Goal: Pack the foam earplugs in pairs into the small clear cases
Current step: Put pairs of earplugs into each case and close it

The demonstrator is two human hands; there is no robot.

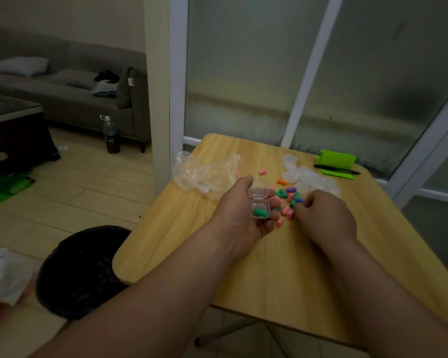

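Observation:
My left hand [239,213] holds a small clear case [259,202] with its lid flipped open; one green earplug [260,212] lies in the base. My right hand [323,213] has its fingers curled down into a loose pile of foam earplugs [287,200] in pink, green, purple, blue and orange on the wooden table [269,267]. Its fingertips pinch at a green and blue plug at the pile's right edge. A heap of empty clear cases [308,177] lies behind the pile.
A crumpled clear zip bag [204,174] lies at the table's far left. A green holder [336,161] and a black pen [336,170] sit at the far right. A black-lined bin [83,270] stands left of the table. Glass doors are behind.

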